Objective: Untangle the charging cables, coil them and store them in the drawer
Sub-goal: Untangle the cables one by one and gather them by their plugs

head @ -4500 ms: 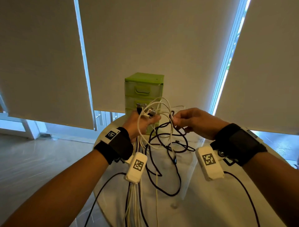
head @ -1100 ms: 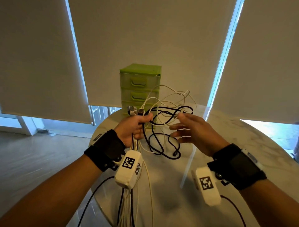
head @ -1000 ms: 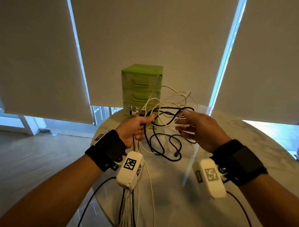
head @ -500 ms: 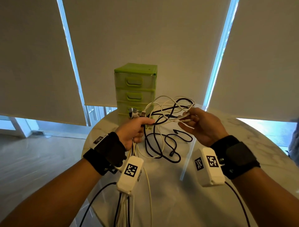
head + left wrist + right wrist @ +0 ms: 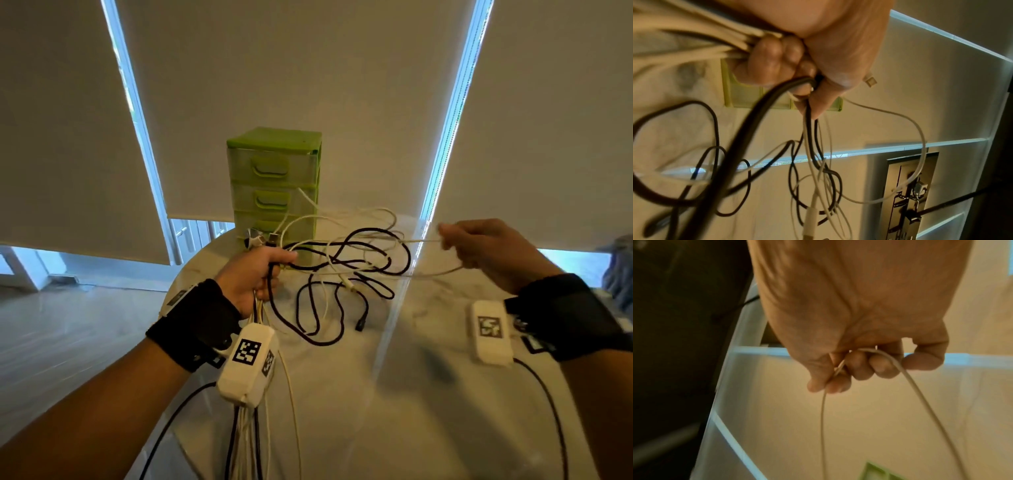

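Cables (image 5: pixel 342 270) bunched in left hand's (image 5: pixel 253 274) fist; right hand (image 5: pixel 486 250) seemingly pinches one white strand (image 5: pixel 908 379)

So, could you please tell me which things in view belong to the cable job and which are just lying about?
Part of the job:
- tangled cables, bundle gripped by left hand
- white cable pinched by right hand
- green drawer unit, drawers closed

Just there:
- marble table
- window blinds

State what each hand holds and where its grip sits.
The left hand grips the cable bundle near its plug ends. The right hand pinches one white cable by a loop along its length.
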